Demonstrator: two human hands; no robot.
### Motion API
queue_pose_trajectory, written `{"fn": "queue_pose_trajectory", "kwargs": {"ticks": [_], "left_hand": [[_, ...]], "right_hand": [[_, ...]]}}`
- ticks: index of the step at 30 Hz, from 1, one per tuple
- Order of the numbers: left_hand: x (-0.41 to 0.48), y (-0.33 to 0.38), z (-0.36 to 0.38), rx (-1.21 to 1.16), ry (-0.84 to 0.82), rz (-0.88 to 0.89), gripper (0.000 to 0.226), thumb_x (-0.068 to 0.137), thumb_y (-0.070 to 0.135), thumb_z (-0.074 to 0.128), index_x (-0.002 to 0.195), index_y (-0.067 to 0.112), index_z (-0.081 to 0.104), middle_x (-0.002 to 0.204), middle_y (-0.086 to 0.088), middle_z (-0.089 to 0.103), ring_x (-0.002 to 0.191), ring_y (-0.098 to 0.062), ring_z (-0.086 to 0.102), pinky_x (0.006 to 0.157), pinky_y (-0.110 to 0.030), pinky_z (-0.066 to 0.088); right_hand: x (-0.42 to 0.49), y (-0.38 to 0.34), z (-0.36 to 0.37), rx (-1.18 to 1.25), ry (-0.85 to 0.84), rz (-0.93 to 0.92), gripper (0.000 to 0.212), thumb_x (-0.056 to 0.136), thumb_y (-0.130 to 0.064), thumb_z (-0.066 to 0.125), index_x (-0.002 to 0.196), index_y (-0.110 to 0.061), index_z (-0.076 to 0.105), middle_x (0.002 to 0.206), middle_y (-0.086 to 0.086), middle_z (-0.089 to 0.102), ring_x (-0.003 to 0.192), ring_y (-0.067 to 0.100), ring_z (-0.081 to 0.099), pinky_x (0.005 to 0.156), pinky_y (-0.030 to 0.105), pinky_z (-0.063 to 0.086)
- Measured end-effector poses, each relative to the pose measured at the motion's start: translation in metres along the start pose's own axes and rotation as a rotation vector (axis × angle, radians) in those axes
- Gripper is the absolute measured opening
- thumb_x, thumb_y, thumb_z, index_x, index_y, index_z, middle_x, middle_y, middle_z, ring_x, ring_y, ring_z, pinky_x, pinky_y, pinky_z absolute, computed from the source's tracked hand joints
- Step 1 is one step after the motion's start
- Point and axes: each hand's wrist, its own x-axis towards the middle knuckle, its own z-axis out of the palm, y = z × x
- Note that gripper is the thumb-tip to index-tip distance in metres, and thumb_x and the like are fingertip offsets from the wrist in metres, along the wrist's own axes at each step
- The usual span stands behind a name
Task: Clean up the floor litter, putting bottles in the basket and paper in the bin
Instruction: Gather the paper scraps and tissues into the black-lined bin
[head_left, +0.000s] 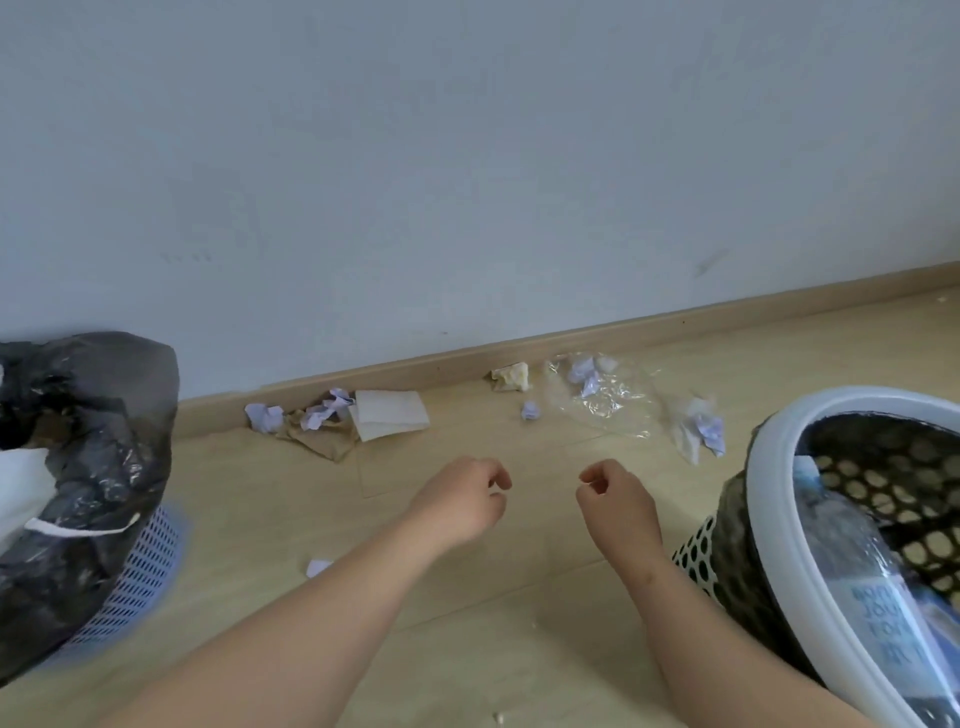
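Note:
My left hand (462, 501) and my right hand (618, 501) hover side by side over the wooden floor, fingers loosely curled and holding nothing. Along the skirting board lies paper litter: a crumpled white ball (266, 417), a brown sheet with white scraps (319, 431), a folded white paper (390, 414), a yellowish wad (511, 375), a small ball (531, 410) and a clear plastic wrapper (608, 400). A purple bin lined with a black bag (88, 467) stands at the left. At the right, a white-rimmed basket (769, 499) holds a clear plastic bottle (852, 566).
More crumpled paper (701, 428) lies just beyond the basket. A small white scrap (318, 566) sits on the floor beside my left forearm. A grey wall with a wooden skirting board (623, 332) closes the far side.

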Motion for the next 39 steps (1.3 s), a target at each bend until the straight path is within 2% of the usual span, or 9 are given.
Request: {"fn": "queue_pose_trajectory", "kwargs": {"ticks": [6,12,14,18,29,32,34,36,39], "left_hand": [[0.017,-0.004,0.034,0.068,-0.052,-0.06,0.032,0.092,0.019,0.047,0.123,0.022,0.057,0.128,-0.004,0.053,0.118,-0.021,0.05,0.095,-0.027,0.041],[0.001,-0.024,0.073,0.105,-0.151,-0.067,0.032,0.093,0.022,0.049,0.124,0.022,0.054,0.127,-0.004,0.049,0.12,-0.022,0.049,0.096,-0.026,0.038],[-0.003,-0.03,0.078,0.113,-0.149,-0.086,0.033,0.093,0.023,0.048,0.126,0.024,0.052,0.13,-0.003,0.046,0.122,-0.022,0.046,0.097,-0.027,0.038],[0.002,-0.036,0.075,0.118,-0.086,-0.096,0.038,0.091,0.023,0.049,0.13,0.025,0.048,0.135,-0.001,0.042,0.124,-0.024,0.043,0.1,-0.032,0.04],[0.049,-0.007,0.077,0.202,-0.136,-0.097,0.057,0.091,0.025,0.047,0.144,0.028,0.029,0.145,-0.003,0.035,0.129,-0.029,0.039,0.103,-0.038,0.039],[0.06,-0.001,0.083,0.194,-0.122,-0.129,0.064,0.089,0.026,0.049,0.147,0.029,0.023,0.152,-0.004,0.023,0.135,-0.029,0.033,0.106,-0.039,0.036],[0.068,-0.002,0.086,0.154,-0.075,-0.2,0.069,0.087,0.025,0.05,0.148,0.029,0.019,0.156,-0.005,0.014,0.139,-0.029,0.025,0.109,-0.04,0.034],[0.073,-0.005,0.087,0.147,-0.044,-0.264,0.074,0.085,0.033,0.055,0.148,0.029,0.016,0.157,-0.005,0.009,0.142,-0.03,0.016,0.11,-0.042,0.031],[0.076,-0.005,0.088,0.234,-0.098,-0.301,0.093,0.072,0.061,0.065,0.146,0.036,0.013,0.156,0.001,0.001,0.145,-0.031,-0.002,0.107,-0.056,0.027]], "right_hand": [[0.005,0.042,-0.015,-0.006,-0.031,0.051,0.017,0.087,-0.011,0.048,0.1,-0.014,0.06,0.101,0.003,0.06,0.087,0.019,0.054,0.069,0.027,0.037],[-0.01,0.073,0.006,-0.136,-0.27,0.057,0.022,0.087,-0.012,0.049,0.106,-0.015,0.06,0.096,0.0,0.057,0.087,0.017,0.053,0.071,0.025,0.04],[-0.011,0.074,0.012,-0.123,-0.296,0.067,0.025,0.087,-0.011,0.049,0.109,-0.014,0.059,0.097,0.0,0.056,0.088,0.017,0.052,0.073,0.025,0.04],[-0.002,0.066,0.01,-0.044,-0.241,0.121,0.028,0.088,-0.011,0.049,0.115,-0.014,0.056,0.107,0.004,0.054,0.092,0.018,0.05,0.075,0.024,0.037],[0.038,0.101,-0.038,0.318,0.08,0.365,0.027,0.09,-0.009,0.052,0.116,-0.007,0.056,0.099,0.005,0.056,0.087,0.023,0.054,0.075,0.028,0.038],[0.048,0.107,-0.041,0.343,0.183,0.414,0.027,0.09,-0.007,0.05,0.116,-0.006,0.055,0.102,0.007,0.058,0.087,0.023,0.052,0.074,0.028,0.037],[0.059,0.105,-0.037,0.334,0.224,0.426,0.029,0.089,-0.009,0.048,0.118,-0.008,0.054,0.114,0.01,0.058,0.09,0.023,0.051,0.076,0.029,0.038],[0.072,0.099,-0.031,0.308,0.261,0.407,0.033,0.089,-0.01,0.048,0.121,-0.011,0.053,0.127,0.011,0.051,0.101,0.025,0.052,0.081,0.031,0.041],[0.092,0.089,-0.02,0.231,0.323,0.405,0.038,0.088,-0.013,0.049,0.126,-0.015,0.051,0.138,0.01,0.04,0.121,0.031,0.044,0.096,0.04,0.041]]}}
